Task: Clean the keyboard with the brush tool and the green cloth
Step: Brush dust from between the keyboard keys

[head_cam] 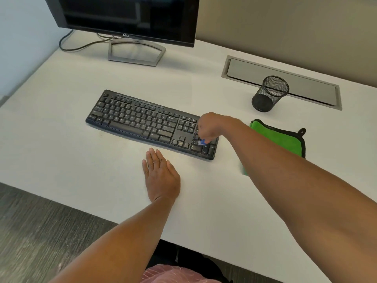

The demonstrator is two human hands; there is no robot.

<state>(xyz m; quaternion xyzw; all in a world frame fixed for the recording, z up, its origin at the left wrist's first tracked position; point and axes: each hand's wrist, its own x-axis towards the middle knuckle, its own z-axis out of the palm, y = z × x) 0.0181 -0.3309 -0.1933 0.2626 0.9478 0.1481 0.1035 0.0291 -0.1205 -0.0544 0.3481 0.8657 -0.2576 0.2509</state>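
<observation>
Brushing stage, at the number pad. Right hand (pixel 208 127) grips brush tool (pixel 202 142) on keyboard (pixel 142 123); left hand (pixel 161 176) flat, fingers open. Green cloth (pixel 281 139) unused beside keyboard; wiping remains.

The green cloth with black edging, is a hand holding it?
No, the green cloth lies untouched on the white desk.

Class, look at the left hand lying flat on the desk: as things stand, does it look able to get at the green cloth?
Probably not directly. The left hand is free, but the green cloth lies beyond the right forearm, which crosses between them while the right hand works the brush tool on the keyboard.
</observation>
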